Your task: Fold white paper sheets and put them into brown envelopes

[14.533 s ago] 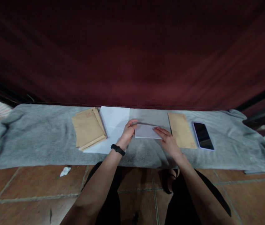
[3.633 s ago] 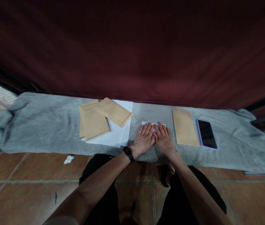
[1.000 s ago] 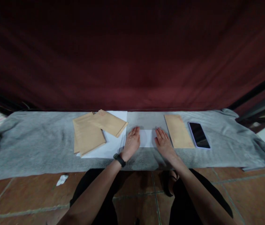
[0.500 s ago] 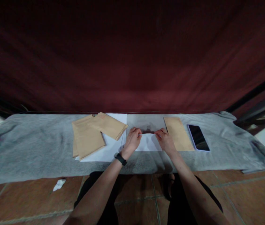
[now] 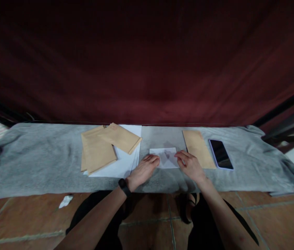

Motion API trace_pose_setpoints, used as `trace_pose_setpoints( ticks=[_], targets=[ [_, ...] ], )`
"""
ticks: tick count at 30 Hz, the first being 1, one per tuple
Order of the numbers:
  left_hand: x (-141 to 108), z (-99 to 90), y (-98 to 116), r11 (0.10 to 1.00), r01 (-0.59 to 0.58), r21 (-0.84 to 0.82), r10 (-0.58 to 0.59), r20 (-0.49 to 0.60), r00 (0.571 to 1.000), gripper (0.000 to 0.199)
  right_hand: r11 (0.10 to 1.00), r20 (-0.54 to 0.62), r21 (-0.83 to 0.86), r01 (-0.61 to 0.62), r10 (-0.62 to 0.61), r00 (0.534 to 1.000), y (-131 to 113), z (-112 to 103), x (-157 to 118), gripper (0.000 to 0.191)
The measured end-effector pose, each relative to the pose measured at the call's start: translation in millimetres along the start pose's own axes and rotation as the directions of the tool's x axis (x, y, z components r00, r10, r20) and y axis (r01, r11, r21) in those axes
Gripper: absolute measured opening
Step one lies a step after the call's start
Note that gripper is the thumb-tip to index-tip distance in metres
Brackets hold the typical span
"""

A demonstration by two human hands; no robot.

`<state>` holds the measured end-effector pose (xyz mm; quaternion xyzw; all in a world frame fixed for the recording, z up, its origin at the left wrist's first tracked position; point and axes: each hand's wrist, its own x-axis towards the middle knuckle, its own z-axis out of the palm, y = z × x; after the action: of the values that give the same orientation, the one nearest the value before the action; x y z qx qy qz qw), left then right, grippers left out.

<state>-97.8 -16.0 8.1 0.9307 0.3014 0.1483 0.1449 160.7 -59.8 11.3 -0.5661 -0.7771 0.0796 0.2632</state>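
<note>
On the floor [image 5: 32,218], well left of the left hand [image 5: 147,165] and nearer the body, we note a white scrap [image 5: 66,201], its nature unclear. On the cloth [image 5: 45,159], left of the same hand, we record a pile of brown envelopes [image 5: 98,154], unevenly stacked, with the top one slanting toward the hand. The pile partly covers some white sheets [image 5: 124,165], whose right side reaches just beside the left hand.

The left hand, with a dark band [image 5: 124,186] at its wrist, has its fingers together and bent, the tips over the left end of the paper [image 5: 167,159]. Its thumb is hidden, so we cannot tell whether it grips. The paper lies between the hands, seemingly flat and apparently folded. The right hand [image 5: 190,165] has thumb and forefinger drawn near each other at the paper's right edge; whether they pinch it we cannot tell.

Just beyond the right hand is a lone envelope [image 5: 200,149]; further right, a phone [image 5: 221,154] with a dark screen.

We judge the step in hand to be folding the paper. In our view, the next move calls for aligned edges and even pressure from both hands along the crease.
</note>
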Motion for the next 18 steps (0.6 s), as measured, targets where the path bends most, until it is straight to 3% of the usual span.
trace_pose_setpoints(
  ticks=[3,8,14,18],
  targets=[
    [-6,3.2,5,0.998,0.028,-0.057,-0.025,0.054,0.998,0.036,0.999,0.012,0.016,-0.043,0.043,0.999,-8,17,4,0.037],
    [-4,10.4,5,0.986,0.112,-0.124,-0.106,0.055,0.993,0.052,0.985,0.149,-0.174,0.001,0.026,0.989,-23,57,5,0.05],
    [-8,30.2,3,0.957,0.256,0.135,-0.255,-0.019,0.967,0.057,0.957,0.06,-0.283,-0.069,0.09,0.994,-15,73,-5,0.054],
    [-10,19.2,-2,0.935,0.281,0.216,-0.266,-0.095,0.959,0.05,0.949,0.007,-0.292,-0.118,0.125,0.992,-2,71,-10,0.058]
  ],
)
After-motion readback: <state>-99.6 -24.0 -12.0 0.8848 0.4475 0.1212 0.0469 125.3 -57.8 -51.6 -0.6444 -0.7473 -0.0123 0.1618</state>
